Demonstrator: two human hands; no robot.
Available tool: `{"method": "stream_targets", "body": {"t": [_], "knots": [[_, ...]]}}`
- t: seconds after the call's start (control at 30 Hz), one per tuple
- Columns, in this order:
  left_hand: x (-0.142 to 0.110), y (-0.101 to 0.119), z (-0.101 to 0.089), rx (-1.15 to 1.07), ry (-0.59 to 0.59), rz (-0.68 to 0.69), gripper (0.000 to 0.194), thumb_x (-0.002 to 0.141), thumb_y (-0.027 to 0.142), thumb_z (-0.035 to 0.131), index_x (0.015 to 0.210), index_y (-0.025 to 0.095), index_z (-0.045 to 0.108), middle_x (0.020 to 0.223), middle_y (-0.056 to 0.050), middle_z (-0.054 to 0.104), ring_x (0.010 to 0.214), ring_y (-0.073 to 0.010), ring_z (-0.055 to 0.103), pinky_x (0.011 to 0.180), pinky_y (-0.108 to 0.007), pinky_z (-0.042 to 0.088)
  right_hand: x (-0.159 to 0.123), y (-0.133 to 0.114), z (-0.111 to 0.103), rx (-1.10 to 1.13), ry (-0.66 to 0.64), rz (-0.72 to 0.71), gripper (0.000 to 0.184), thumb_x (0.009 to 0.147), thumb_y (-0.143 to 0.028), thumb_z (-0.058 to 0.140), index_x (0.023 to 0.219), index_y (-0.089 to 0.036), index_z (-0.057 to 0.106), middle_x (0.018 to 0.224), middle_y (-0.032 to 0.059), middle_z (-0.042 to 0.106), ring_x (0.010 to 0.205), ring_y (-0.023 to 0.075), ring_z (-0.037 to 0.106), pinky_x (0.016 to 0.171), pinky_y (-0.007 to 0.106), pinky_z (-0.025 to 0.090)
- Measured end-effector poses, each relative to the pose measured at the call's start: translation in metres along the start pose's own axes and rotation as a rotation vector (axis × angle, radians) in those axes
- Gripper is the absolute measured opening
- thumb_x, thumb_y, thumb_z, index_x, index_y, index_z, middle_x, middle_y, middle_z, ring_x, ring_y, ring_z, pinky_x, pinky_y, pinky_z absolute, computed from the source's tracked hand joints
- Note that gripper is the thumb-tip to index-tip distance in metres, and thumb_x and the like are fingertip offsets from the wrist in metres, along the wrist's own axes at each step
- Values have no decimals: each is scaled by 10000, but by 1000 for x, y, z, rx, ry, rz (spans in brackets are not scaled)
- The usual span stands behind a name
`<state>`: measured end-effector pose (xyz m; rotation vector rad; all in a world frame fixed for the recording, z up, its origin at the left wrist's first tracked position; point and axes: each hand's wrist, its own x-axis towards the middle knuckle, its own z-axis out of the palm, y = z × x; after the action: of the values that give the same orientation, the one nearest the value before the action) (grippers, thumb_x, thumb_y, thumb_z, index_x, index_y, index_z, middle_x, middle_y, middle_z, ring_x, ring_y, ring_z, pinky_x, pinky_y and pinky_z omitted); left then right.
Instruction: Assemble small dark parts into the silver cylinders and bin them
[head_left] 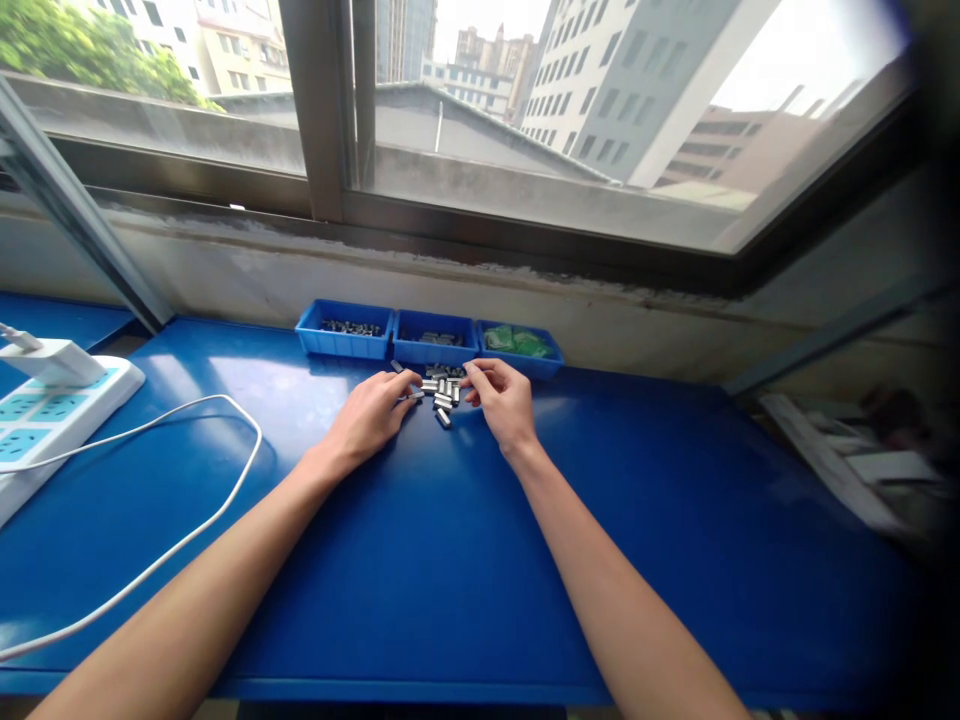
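A loose pile of small silver-and-black metal parts point(444, 398) lies on the blue table in front of the bins. My left hand point(375, 412) is at the pile's left side, fingers curled, with a small metal part point(417, 396) between thumb and fingers. On the right side of the pile is my right hand point(504, 400), its thumb and forefinger pinched together. Whatever sits in that pinch is too small to make out.
Behind the pile stand three blue bins: one with small dark metal pieces point(345, 345), a middle bin point(435, 350) with metal parts, and one with green packets point(519, 340). A white power strip point(120, 378) and white cable point(259, 440) lie left. A window point(480, 215) rises behind.
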<state>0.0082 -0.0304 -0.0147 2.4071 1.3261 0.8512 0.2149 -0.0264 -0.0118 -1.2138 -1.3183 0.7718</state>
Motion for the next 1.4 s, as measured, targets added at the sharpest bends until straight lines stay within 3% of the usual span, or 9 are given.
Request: {"method": "stream_targets", "body": {"t": [0.23, 0.5, 0.67, 0.9, 1.17, 1.4], "knots": [[0, 8, 1, -198, 214, 49, 129, 910, 194, 605, 1033, 224, 630, 974, -18, 694, 839, -159, 661, 806, -290, 521, -9, -4, 8, -127, -71, -36, 277, 861, -457, 614, 905, -197, 700, 736, 37, 714, 597, 162, 632, 589, 267, 503], [1, 18, 1, -264, 251, 92, 97, 913, 215, 598, 1001, 218, 638, 966, -24, 690, 833, -160, 662, 794, -288, 528, -12, -3, 11, -19, -208, 4, 300, 852, -457, 635, 936, -181, 719, 767, 56, 723, 625, 161, 639, 568, 256, 505], [1, 18, 1, -282, 236, 98, 127, 917, 246, 591, 1032, 215, 634, 985, -39, 698, 865, -174, 674, 817, -311, 542, -12, -6, 12, 145, -232, 49, 332, 808, -474, 682, 898, -157, 724, 746, 55, 713, 555, 126, 590, 530, 244, 491], [-1, 17, 4, -300, 174, 108, 195, 921, 287, 581, 1105, 226, 602, 1046, -57, 698, 906, -189, 693, 848, -349, 564, -11, -4, 13, 195, -236, 117, 353, 704, -478, 780, 840, -155, 740, 729, 48, 719, 513, 111, 572, 511, 243, 474], [-3, 10, 4, -62, 131, 0, 245, 922, 280, 549, 1157, 218, 579, 1144, -83, 655, 1038, -239, 641, 921, -397, 532, -6, -1, 11, 281, -119, 176, 337, 688, -455, 799, 836, -157, 745, 703, 36, 707, 535, 112, 566, 506, 234, 433], [-1, -4, 9, 97, 137, 31, 356, 949, 232, 479, 1287, 193, 582, 1298, -113, 614, 1258, -269, 515, 1083, -453, 439, -3, 0, 6, 415, -65, 267, 345, 666, -407, 836, 899, -167, 751, 685, 9, 675, 574, 108, 558, 532, 234, 425]]}}
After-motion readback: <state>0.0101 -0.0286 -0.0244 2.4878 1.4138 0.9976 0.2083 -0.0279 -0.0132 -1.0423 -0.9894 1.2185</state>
